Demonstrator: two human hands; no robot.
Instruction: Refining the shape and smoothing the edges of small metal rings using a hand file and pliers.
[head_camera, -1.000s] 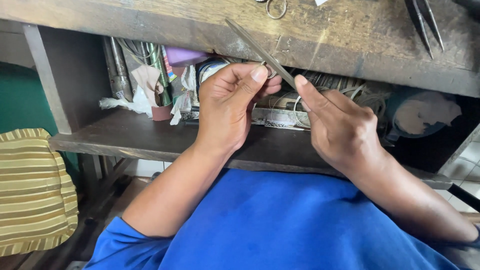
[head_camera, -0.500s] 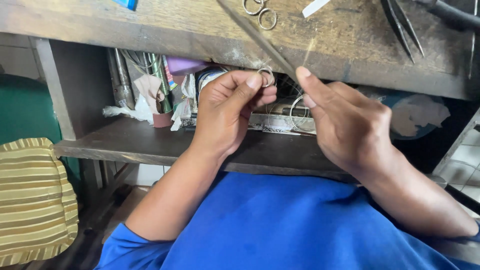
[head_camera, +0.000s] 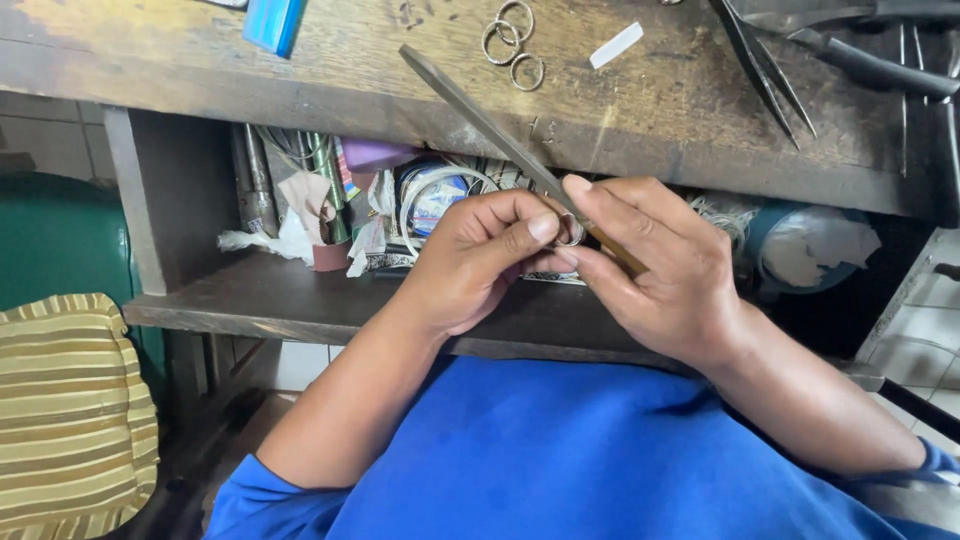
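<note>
My left hand (head_camera: 478, 262) pinches a small silver ring (head_camera: 570, 232) between thumb and fingers, in front of the shelf under the bench. My right hand (head_camera: 655, 268) grips a long thin metal file (head_camera: 480, 113) by its wooden handle. The file slants up to the left over the bench edge, its lower part lying against the ring. The two hands touch at the fingertips.
Three loose metal rings (head_camera: 512, 40) and a white strip (head_camera: 616, 45) lie on the worn wooden bench (head_camera: 350, 70). Pliers and dark tools (head_camera: 800, 50) sit at the top right. The shelf (head_camera: 260, 300) below holds rags, wire coils and tape. A striped cushion (head_camera: 65, 410) is at the left.
The view has tilted up, showing more of the bench top. The file has slid down and back through the ring. My hands stay together at the same spot.
</note>
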